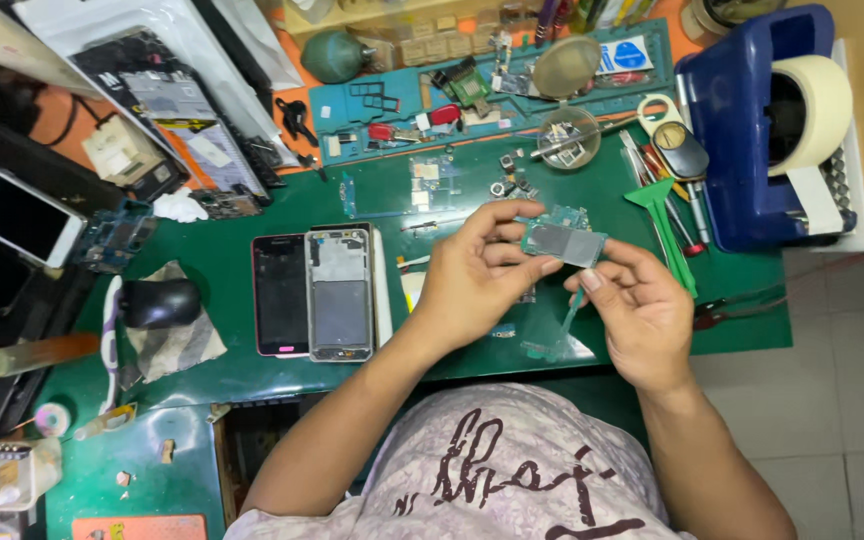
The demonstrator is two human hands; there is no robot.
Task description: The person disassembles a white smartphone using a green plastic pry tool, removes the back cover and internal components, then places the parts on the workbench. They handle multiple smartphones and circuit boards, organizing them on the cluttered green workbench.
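Over a cluttered green worktop point(232, 270), the left hand point(477, 275) pinches a small teal circuit board point(564, 240) by its 9 o'clock end, long axis running 9 to 3, while the right hand point(637, 310) grasps its 5 o'clock edge from below, both equally near

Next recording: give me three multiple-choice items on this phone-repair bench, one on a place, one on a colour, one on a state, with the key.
1. Where does the phone frame lie?
A. On the green mat, left of the hands
B. In the blue tape dispenser
C. On the floor

2. What colour is the plastic pry tool right of the hands?
A. Red
B. Green
C. White

3. How is the circuit board held?
A. Lying flat on the mat
B. By one hand only
C. Between the left hand and the right hand

Key: 1 A, it lies beside the dark screen panel; 2 B, it is bright green; 3 C, fingers of both hands pinch it.
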